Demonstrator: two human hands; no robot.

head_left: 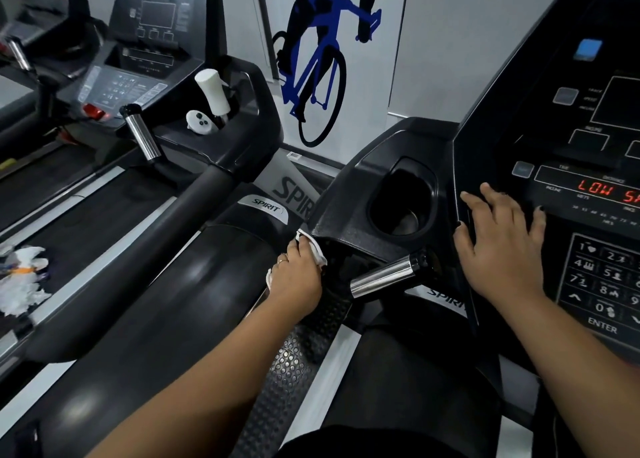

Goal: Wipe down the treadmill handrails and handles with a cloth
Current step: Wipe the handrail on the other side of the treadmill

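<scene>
My left grip [298, 279] pinches the cloth [317, 251] at the console [346, 187] left edge. The chrome handle [384, 279] juts between it and my right grip [502, 246], spread flat on the console.

Display [606, 191] is showing red "LOW SA"; keypad [602, 284] is bearing digits and "ENTER"; badge [268, 208] is reading "SPIRIT"; upright [294, 194] is showing "SPIR", cut off.

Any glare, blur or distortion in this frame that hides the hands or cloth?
Head view: wide-angle bending curves the edges; soft glare on the handrail and chrome handle; far-left treadmill smeared; left hand, cloth and right hand sharp, evenly lit, though the hand covers most of the cloth.
</scene>
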